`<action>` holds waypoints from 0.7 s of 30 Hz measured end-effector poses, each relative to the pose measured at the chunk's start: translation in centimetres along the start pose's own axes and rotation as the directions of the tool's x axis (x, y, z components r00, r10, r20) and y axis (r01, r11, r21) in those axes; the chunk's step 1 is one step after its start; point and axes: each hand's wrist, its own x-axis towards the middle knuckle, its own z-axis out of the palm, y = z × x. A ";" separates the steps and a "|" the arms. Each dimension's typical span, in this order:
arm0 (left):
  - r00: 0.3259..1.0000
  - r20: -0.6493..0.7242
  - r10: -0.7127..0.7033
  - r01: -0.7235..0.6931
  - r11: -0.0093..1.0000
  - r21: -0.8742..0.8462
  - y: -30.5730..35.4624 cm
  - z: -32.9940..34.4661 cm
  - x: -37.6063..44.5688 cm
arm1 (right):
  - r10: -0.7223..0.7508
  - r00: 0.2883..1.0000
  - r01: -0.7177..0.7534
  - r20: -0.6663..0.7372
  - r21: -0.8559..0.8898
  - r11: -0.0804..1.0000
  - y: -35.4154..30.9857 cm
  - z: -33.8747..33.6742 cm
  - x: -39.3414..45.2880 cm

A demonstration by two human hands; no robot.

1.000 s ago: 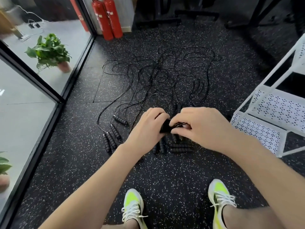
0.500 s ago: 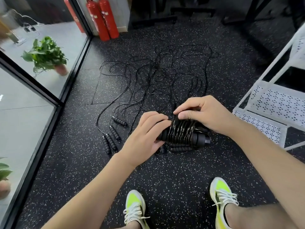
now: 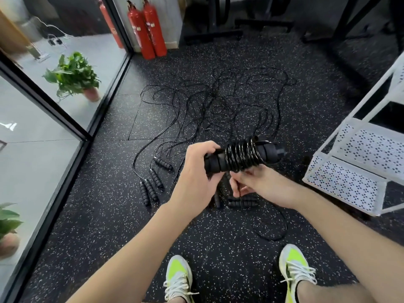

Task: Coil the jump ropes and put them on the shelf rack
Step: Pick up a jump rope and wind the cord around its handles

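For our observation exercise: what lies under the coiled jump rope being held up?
Under the coiled jump rope sit the right hand, loose handles and speckled floor. The hands hide whatever lies directly beneath them.

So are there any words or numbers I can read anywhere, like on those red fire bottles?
Nothing here can be read.
Red fire extinguishers: they carry small labels, too blurred to read.
Floor behind the glass: a white mark, not clear enough to tell whether it is lettering.
Jump rope handles, white shelf rack, shoes: no writing visible.
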 end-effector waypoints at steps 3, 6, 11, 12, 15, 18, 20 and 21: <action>1.000 -0.021 -0.017 0.019 0.995 0.095 0.7 0.7 0.7 | 0.035 0.999 -0.043 -0.036 -0.231 0.972 -0.7 1.6 -0.4; 0.985 0.017 0.169 -0.168 0.954 0.247 0.4 1.1 1.3 | 0.043 0.994 -0.082 -0.104 -0.407 0.910 -2.0 2.5 -1.9; 0.975 0.095 0.199 -0.218 0.931 0.293 -0.9 0.2 1.8 | -0.119 0.972 -0.086 -0.205 -0.772 0.630 -5.9 2.4 -2.6; 0.975 0.107 0.193 -0.216 0.933 0.289 -1.1 -0.1 1.6 | -0.155 0.966 -0.079 -0.206 -0.809 0.582 -6.6 2.4 -2.6; 0.971 0.145 0.188 -0.222 0.938 0.267 -1.5 -0.4 1.5 | -0.273 0.951 0.005 -0.143 -0.878 0.478 -8.6 2.5 -2.8; 0.973 0.133 0.187 -0.213 0.952 0.221 -1.5 -0.3 1.3 | -0.344 0.938 0.133 -0.047 -0.867 0.481 -9.6 1.4 -2.3; 0.975 0.139 0.174 -0.198 0.963 0.182 -1.3 -0.2 1.4 | -0.381 0.924 0.183 -0.018 -0.856 0.484 -9.1 0.2 -1.8; 0.977 0.149 0.155 -0.179 0.969 0.168 -1.1 -0.1 1.5 | -0.410 0.912 0.204 -0.015 -0.851 0.483 -8.7 -0.6 -1.6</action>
